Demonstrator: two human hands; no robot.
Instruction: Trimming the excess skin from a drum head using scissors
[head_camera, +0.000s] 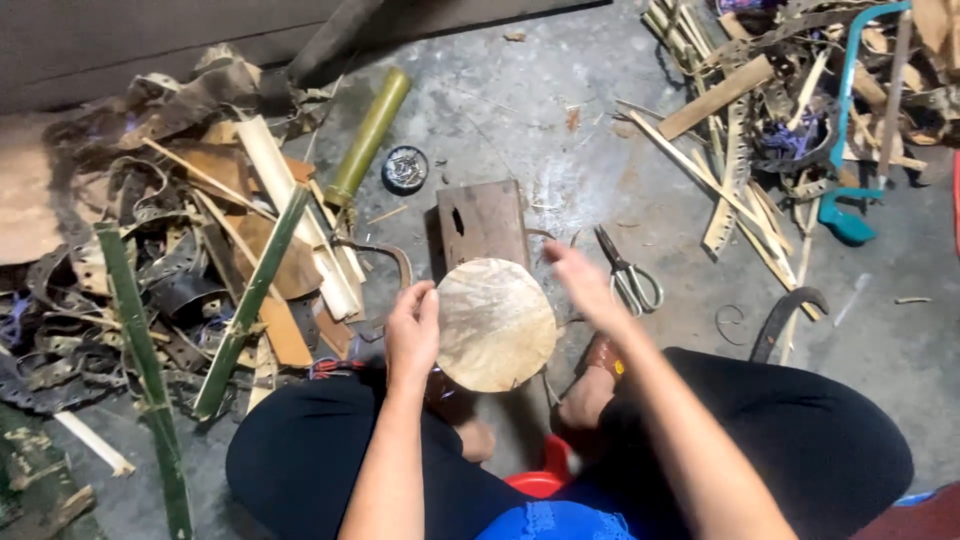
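My left hand (412, 328) grips the left edge of a round, flat, tan disc (497, 323) and holds it face up over my lap. My right hand (580, 283) hovers at the disc's upper right edge with its fingers apart; it is blurred and holds nothing. Just beyond the disc lies a small dark wooden block (483, 222) with a slot in it. A pair of scissors (628, 275) rests on the concrete floor to the right of my right hand.
Green bamboo poles (250, 300) and split strips are heaped at the left. A round tin of nails (405, 168) sits beside a bamboo tube (370, 135). At the upper right, a blue-framed saw (845, 120) lies among more strips. A curved blade (785, 315) lies at the right.
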